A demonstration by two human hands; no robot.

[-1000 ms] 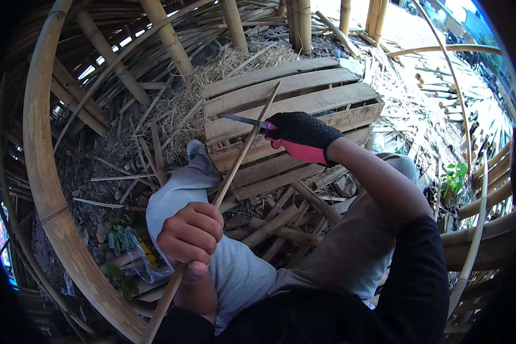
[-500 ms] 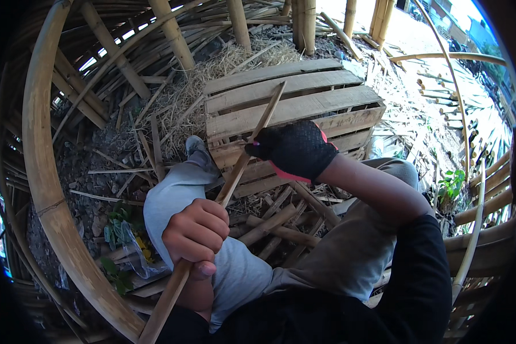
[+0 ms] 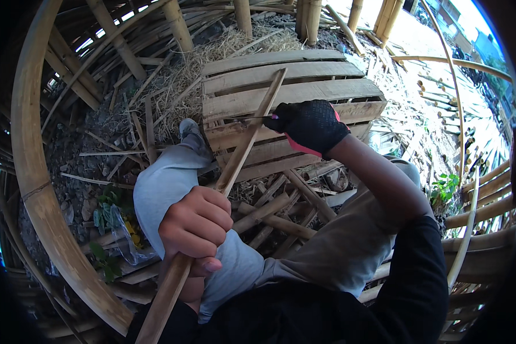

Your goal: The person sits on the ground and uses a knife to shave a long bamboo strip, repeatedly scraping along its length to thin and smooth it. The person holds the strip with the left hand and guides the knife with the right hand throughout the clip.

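Observation:
A long split bamboo strip runs slantwise from the lower edge, past my left leg, to a tip over the wooden pallet. My bare left hand is wrapped round its lower half. In my right hand, in a black and pink glove, is a knife; its thin dark blade lies crosswise at the strip's upper part. The knife's handle is mostly hidden by the gloved fingers. Whether the blade bites into the strip I cannot tell.
Bamboo offcuts lie between my legs, and straw behind the pallet. A thick curved bamboo pole arches along the left. Near my left knee are a clear plastic bag and green leaves. Cut bamboo poles line the right.
My gloved right hand has moved away from me and slightly right, and the knife blade now shows more. My left hand keeps its grip on the bamboo strip. The view has shifted slightly.

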